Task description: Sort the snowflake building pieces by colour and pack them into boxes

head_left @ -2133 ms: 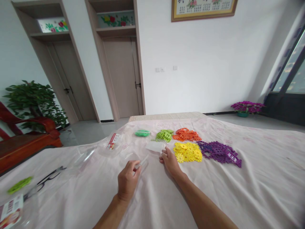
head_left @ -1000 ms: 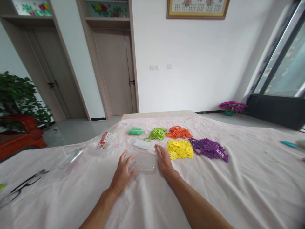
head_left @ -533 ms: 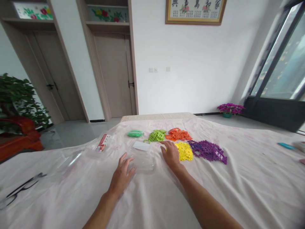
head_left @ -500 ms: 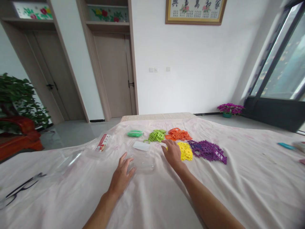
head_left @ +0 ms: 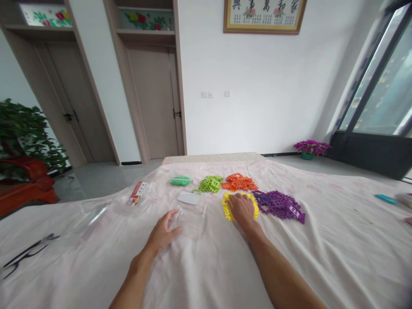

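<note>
My left hand (head_left: 163, 232) rests open on the cloth, its fingers touching the near left edge of a clear plastic box (head_left: 189, 213) with a white label at its far end. My right hand (head_left: 243, 209) lies palm down on top of the yellow pile of plastic snowflake pieces (head_left: 226, 207), covering most of it; whether the fingers grip any pieces is hidden. Beside that pile lie a purple pile (head_left: 278, 203), an orange pile (head_left: 238, 182) and a light green pile (head_left: 209, 184).
A pink cloth (head_left: 322, 240) covers the table. A darker green pile sits in a clear bag (head_left: 180, 181). More clear boxes, one with a red label (head_left: 135, 195), lie to the left. Black glasses (head_left: 25, 254) lie at the left edge. A teal object (head_left: 386, 198) is far right.
My right hand left the clear box's right side and moved right onto the yellow pile. My left hand stayed at the box's left edge.
</note>
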The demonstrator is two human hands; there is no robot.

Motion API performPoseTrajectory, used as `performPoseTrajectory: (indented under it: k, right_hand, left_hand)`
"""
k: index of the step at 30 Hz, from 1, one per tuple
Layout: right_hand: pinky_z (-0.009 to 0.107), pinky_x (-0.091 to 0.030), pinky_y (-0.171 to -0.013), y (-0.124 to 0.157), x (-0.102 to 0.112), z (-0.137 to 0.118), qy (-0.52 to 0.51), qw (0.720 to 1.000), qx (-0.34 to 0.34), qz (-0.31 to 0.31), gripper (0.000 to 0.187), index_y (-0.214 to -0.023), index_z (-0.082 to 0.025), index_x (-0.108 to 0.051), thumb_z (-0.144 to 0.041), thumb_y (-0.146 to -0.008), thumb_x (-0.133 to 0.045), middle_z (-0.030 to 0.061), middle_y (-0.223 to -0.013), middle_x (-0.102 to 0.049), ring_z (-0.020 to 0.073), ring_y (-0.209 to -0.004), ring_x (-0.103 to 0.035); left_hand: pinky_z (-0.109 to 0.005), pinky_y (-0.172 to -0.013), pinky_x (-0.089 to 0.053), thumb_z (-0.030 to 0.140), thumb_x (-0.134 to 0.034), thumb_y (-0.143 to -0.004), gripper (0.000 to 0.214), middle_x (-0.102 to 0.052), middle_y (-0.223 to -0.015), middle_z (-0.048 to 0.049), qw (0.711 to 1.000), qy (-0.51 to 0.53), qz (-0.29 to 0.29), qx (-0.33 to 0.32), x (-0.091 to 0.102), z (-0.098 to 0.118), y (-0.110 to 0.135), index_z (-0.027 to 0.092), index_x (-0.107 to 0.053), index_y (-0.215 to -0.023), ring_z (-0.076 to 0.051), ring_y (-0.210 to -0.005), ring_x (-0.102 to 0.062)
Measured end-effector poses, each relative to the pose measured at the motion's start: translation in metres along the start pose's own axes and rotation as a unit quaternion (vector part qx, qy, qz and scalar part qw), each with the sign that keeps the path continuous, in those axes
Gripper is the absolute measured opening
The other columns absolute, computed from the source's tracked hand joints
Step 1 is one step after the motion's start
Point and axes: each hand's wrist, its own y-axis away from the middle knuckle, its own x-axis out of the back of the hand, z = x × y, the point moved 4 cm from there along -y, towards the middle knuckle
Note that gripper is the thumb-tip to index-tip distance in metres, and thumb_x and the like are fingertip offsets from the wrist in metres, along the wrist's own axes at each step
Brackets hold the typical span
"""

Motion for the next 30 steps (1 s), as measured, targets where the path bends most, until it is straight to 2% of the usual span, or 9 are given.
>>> performPoseTrajectory:
  k: [7, 11, 13, 16, 20, 22, 26, 28, 30]
  right_hand:
    - [0.035, -0.03, -0.084, -0.001, -0.004, 0.015, 0.0, 0.998, -0.016, 0.056, 0.031, -0.107, -0.025, -0.069, -0.033, -0.099, -0.04, 0.0095, -0.099, -0.07, 0.0242, -0.095, -0.055]
    - [0.033, -0.032, -0.088, 0.0, -0.006, 0.023, -0.025, 0.994, -0.049, 0.099, 0.034, -0.106, -0.023, -0.069, -0.032, -0.1, -0.037, 0.0094, -0.098, -0.07, 0.0226, -0.097, -0.056]
    - [0.032, -0.033, -0.09, 0.0, -0.005, 0.023, -0.067, 0.989, -0.05, 0.125, 0.036, -0.105, -0.021, -0.069, -0.033, -0.1, -0.035, 0.0097, -0.099, -0.07, 0.022, -0.098, -0.056]
    - [0.032, -0.037, -0.09, -0.001, -0.003, 0.016, -0.166, 0.973, -0.048, 0.152, 0.039, -0.102, -0.019, -0.068, -0.036, -0.1, -0.033, 0.0095, -0.098, -0.07, 0.0216, -0.096, -0.058]
    - [0.033, -0.043, -0.089, 0.0, 0.01, -0.011, -0.305, 0.933, -0.037, 0.188, 0.042, -0.1, -0.018, -0.068, -0.043, -0.097, -0.035, 0.0097, -0.099, -0.07, 0.0222, -0.094, -0.06]
    - [0.034, -0.045, -0.088, 0.003, 0.016, -0.032, -0.364, 0.913, -0.022, 0.183, 0.04, -0.101, -0.019, -0.069, -0.044, -0.096, -0.039, 0.0093, -0.1, -0.07, 0.0225, -0.094, -0.062]
    - [0.033, -0.046, -0.091, 0.01, 0.018, -0.068, -0.415, 0.903, 0.058, 0.099, 0.036, -0.103, -0.023, -0.071, -0.043, -0.095, -0.042, 0.0064, -0.101, -0.072, 0.0214, -0.097, -0.063]
    - [0.033, -0.046, -0.093, 0.01, 0.014, -0.069, -0.407, 0.907, 0.069, 0.082, 0.034, -0.103, -0.023, -0.071, -0.04, -0.095, -0.042, 0.0054, -0.101, -0.072, 0.0208, -0.099, -0.063]
    - [0.034, -0.046, -0.091, 0.006, 0.012, -0.053, -0.381, 0.918, 0.036, 0.104, 0.031, -0.1, -0.023, -0.071, -0.037, -0.093, -0.045, 0.0055, -0.1, -0.073, 0.0209, -0.098, -0.064]
  left_hand:
    - [-0.043, -0.1, -0.045, 0.023, -0.063, -0.075, 0.053, -0.064, -0.125, -0.0077, 0.995, -0.086, 0.024, -0.043, 0.0, 0.013, 0.008, 0.026, -0.057, -0.127, -0.024, -0.114, -0.06]
    - [-0.044, -0.105, -0.042, 0.02, -0.063, -0.075, 0.052, -0.057, -0.134, -0.0093, 0.988, -0.129, 0.046, -0.072, -0.005, 0.017, 0.011, 0.025, -0.057, -0.126, -0.025, -0.127, -0.052]
    - [-0.045, -0.106, -0.041, 0.025, -0.065, -0.077, 0.051, -0.051, -0.14, -0.0098, 0.984, -0.148, 0.058, -0.076, -0.007, 0.018, 0.011, 0.026, -0.056, -0.127, -0.026, -0.132, -0.047]
    - [-0.043, -0.102, -0.046, 0.035, -0.066, -0.08, 0.049, -0.044, -0.146, -0.0092, 0.98, -0.163, 0.081, -0.077, -0.009, 0.021, 0.013, 0.028, -0.055, -0.128, -0.027, -0.13, -0.049]
    - [-0.039, -0.092, -0.053, 0.044, -0.063, -0.083, 0.038, -0.041, -0.149, -0.0078, 0.973, -0.172, 0.133, -0.081, -0.009, 0.035, 0.017, 0.028, -0.061, -0.118, -0.026, -0.12, -0.058]
    - [-0.039, -0.093, -0.053, 0.043, -0.063, -0.084, 0.03, -0.047, -0.143, -0.0064, 0.968, -0.173, 0.15, -0.102, -0.01, 0.043, 0.019, 0.028, -0.064, -0.11, -0.025, -0.117, -0.059]
    - [-0.037, -0.095, -0.051, 0.039, -0.062, -0.085, 0.017, -0.057, -0.131, -0.0035, 0.966, -0.172, 0.141, -0.135, -0.017, 0.053, 0.021, 0.028, -0.067, -0.097, -0.022, -0.115, -0.06]
    - [-0.036, -0.094, -0.052, 0.036, -0.062, -0.085, 0.012, -0.06, -0.126, -0.0035, 0.965, -0.175, 0.143, -0.134, -0.018, 0.053, 0.021, 0.027, -0.066, -0.092, -0.022, -0.112, -0.061]
    - [-0.037, -0.092, -0.052, 0.032, -0.063, -0.085, 0.007, -0.063, -0.119, -0.0038, 0.963, -0.178, 0.156, -0.129, -0.016, 0.051, 0.02, 0.026, -0.064, -0.088, -0.022, -0.108, -0.062]
